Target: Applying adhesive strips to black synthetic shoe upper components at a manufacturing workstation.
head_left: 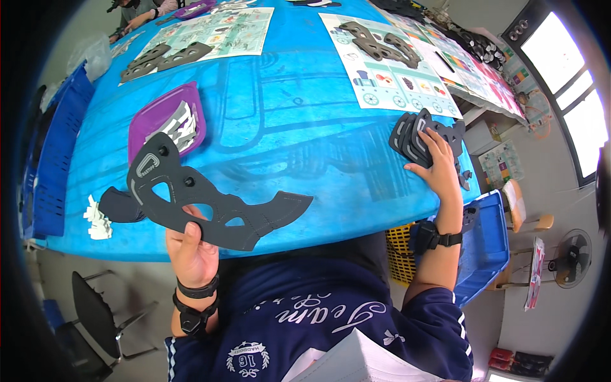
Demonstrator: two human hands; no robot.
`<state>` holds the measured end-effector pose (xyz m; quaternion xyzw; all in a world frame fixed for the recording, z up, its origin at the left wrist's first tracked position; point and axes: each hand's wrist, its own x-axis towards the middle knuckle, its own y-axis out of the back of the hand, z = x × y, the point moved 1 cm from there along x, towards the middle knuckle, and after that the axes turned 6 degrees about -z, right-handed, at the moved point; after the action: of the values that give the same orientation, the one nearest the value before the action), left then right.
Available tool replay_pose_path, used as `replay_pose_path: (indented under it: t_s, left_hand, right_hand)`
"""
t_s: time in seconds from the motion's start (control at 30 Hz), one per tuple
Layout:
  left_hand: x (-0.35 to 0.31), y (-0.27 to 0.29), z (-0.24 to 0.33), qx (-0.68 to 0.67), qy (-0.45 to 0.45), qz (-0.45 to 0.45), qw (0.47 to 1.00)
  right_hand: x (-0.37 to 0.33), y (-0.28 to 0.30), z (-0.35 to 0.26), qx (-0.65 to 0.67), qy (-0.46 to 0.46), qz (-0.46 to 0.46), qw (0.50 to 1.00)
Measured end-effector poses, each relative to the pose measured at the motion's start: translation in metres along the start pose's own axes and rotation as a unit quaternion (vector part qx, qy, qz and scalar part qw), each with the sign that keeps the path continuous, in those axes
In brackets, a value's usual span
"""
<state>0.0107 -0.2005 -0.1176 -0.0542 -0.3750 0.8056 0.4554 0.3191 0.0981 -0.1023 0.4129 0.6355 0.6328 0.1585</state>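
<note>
My left hand (191, 251) pinches the lower edge of a dark grey shoe upper piece (254, 223) and holds it up above the near left of the table. The flat piece is curved, with cut-out openings, stitched lines and a pale outlined patch at its upper left. My right hand (439, 162) lies with fingers apart on a stack of similar dark pieces (407, 137) near the right table edge. Behind the held piece stands a purple basket (137, 127) with white strips (181, 130). A dark rounded piece (121, 207) and a small pile of white strips (97, 219) lie left.
Brownish-grey pieces lie on printed mats (248, 32) across the blue-covered table (286, 121). A blue crate (57, 153) lines the left edge. Below right are another blue crate (487, 248) and a yellow basket (400, 254). A person (146, 9) works at the far left.
</note>
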Motion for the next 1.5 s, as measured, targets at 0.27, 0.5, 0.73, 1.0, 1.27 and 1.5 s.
replay_pose_path:
  t_s: [0.27, 0.5, 0.73, 1.0, 1.27, 1.5]
  left_hand:
    - [-0.002, -0.004, -0.001, 0.001, -0.006, -0.02, 1.0]
    - [0.0, -0.01, -0.003, 0.016, 0.009, -0.037, 0.999]
    - [0.006, -0.034, -0.007, 0.163, 0.098, -0.124, 0.974]
    - [0.109, -0.005, 0.065, 0.768, -0.086, -0.149, 0.617]
    - [0.212, 0.094, 0.059, 0.831, 0.124, -0.207, 0.501]
    - [0.227, 0.12, 0.048, 0.812, 0.174, -0.226, 0.509]
  right_hand:
    - [0.012, -0.001, 0.009, 0.06, 0.016, -0.027, 0.998]
    - [-0.016, 0.018, -0.054, 0.128, 0.13, 0.112, 0.977]
    - [-0.046, -0.004, -0.167, 0.692, 0.037, -0.209, 0.69]
    - [-0.027, -0.011, -0.124, 0.326, 0.092, 0.137, 0.931]
    - [-0.026, -0.029, -0.113, 0.381, 0.028, 0.077, 0.921]
    - [-0.029, -0.027, -0.112, 0.418, 0.024, 0.046, 0.907]
